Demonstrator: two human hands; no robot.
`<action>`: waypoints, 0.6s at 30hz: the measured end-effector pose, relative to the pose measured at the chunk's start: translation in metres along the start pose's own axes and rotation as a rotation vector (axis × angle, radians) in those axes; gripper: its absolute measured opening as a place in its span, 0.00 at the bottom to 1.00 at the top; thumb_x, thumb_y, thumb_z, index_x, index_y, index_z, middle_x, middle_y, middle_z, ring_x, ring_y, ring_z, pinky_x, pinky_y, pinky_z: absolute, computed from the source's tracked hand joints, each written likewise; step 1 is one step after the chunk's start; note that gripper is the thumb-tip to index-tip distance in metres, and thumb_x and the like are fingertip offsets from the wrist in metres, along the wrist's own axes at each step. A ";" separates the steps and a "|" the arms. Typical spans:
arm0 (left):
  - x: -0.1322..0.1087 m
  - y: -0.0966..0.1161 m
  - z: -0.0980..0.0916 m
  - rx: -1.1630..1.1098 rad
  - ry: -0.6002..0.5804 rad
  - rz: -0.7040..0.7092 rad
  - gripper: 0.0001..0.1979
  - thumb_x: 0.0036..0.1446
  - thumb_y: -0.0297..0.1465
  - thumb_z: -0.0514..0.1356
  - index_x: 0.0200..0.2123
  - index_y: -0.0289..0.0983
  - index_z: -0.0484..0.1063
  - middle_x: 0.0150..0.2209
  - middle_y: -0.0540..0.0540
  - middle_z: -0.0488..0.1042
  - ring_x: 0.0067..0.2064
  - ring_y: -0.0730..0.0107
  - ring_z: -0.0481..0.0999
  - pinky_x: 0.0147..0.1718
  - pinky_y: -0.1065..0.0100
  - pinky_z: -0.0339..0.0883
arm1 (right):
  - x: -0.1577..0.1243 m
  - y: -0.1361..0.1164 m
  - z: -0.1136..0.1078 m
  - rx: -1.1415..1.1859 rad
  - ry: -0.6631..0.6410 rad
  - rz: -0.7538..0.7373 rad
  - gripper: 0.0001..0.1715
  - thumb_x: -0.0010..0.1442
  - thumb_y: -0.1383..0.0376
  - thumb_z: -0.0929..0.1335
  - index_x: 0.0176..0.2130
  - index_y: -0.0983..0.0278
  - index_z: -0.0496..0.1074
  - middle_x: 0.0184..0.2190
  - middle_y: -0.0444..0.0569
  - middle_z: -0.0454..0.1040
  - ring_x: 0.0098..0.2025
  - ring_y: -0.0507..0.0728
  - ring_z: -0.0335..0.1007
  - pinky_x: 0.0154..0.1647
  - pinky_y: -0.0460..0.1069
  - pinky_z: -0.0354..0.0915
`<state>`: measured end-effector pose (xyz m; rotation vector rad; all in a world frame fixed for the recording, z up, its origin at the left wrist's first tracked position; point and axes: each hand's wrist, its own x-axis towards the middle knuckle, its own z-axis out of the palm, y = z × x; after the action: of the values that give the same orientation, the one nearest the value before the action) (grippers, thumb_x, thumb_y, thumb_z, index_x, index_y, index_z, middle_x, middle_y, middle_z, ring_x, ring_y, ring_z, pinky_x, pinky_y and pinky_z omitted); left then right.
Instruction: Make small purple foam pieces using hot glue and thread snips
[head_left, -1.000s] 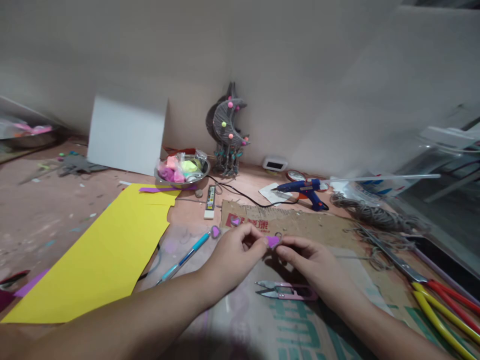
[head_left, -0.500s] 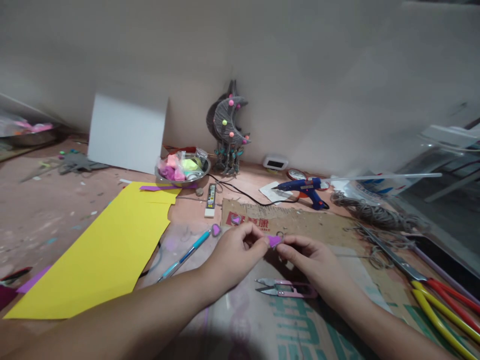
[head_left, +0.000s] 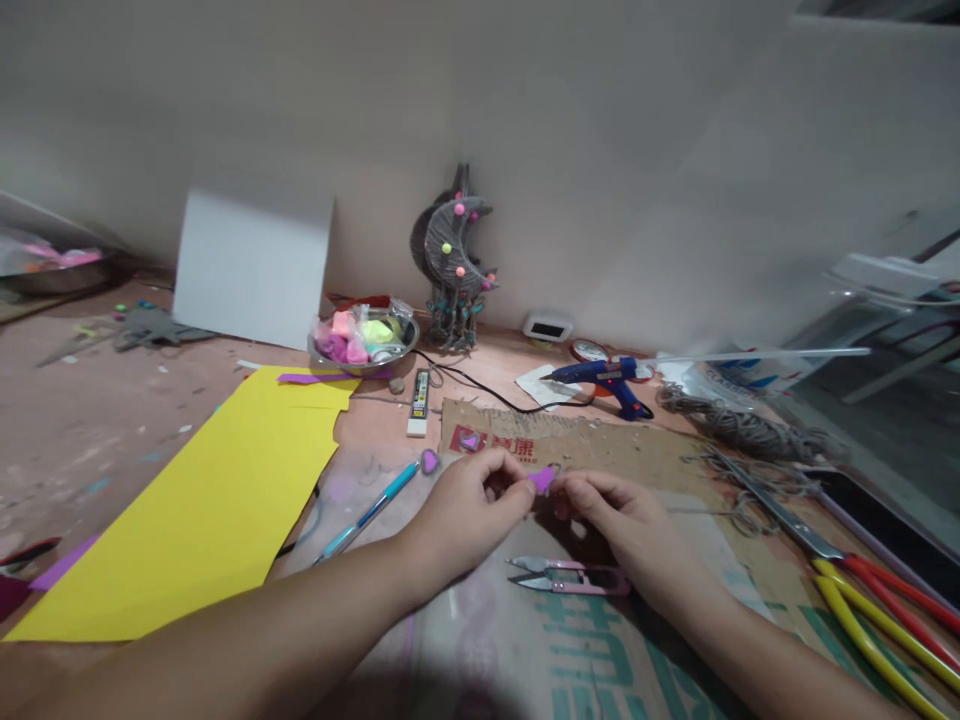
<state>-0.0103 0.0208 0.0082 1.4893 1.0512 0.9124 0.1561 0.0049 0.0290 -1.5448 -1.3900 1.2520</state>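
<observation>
My left hand (head_left: 469, 505) and my right hand (head_left: 615, 520) meet over a sheet of brown cardboard (head_left: 645, 455). Both pinch a small purple paper piece (head_left: 541, 480) between thumb and fingertips, and a thin wire loop shows just behind it. Small pink thread snips (head_left: 566, 577) lie on the cardboard just below my hands. A blue pen (head_left: 371, 512) rests to the left of my left hand, with a tiny purple heart (head_left: 430, 461) at its tip.
A large yellow paper sheet (head_left: 202, 510) covers the left. At the back are a metal bowl of coloured pom-poms (head_left: 364, 342), a grey moon ornament (head_left: 454, 260), a blue glue gun (head_left: 604, 380) and grey twine (head_left: 742, 430). Yellow and red scissors (head_left: 877, 620) lie at right.
Both hands stay pinched on the purple piece; they and the whole scene sit slightly further left, mostly from a small head movement.
</observation>
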 end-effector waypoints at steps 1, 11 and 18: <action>0.000 0.000 0.000 0.003 0.000 0.001 0.06 0.52 0.31 0.54 0.26 0.36 0.65 0.24 0.52 0.66 0.28 0.74 0.65 0.28 0.73 0.58 | 0.000 0.000 0.000 0.005 0.002 0.011 0.22 0.48 0.49 0.68 0.22 0.66 0.70 0.19 0.42 0.64 0.22 0.48 0.56 0.21 0.44 0.52; -0.002 0.002 0.000 0.091 -0.018 0.008 0.04 0.50 0.30 0.55 0.26 0.36 0.66 0.25 0.51 0.69 0.29 0.72 0.67 0.29 0.72 0.60 | -0.001 0.005 0.000 0.092 0.061 0.115 0.23 0.46 0.48 0.69 0.29 0.65 0.70 0.20 0.41 0.63 0.18 0.47 0.54 0.14 0.42 0.50; -0.002 0.002 0.000 0.113 -0.043 0.021 0.05 0.50 0.30 0.55 0.25 0.36 0.68 0.24 0.51 0.69 0.27 0.73 0.67 0.27 0.72 0.59 | -0.002 0.004 0.001 0.036 0.070 0.115 0.23 0.45 0.48 0.70 0.30 0.64 0.69 0.19 0.41 0.63 0.17 0.47 0.55 0.14 0.42 0.52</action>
<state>-0.0106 0.0187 0.0098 1.6095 1.0725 0.8429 0.1567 0.0025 0.0255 -1.6480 -1.2425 1.2713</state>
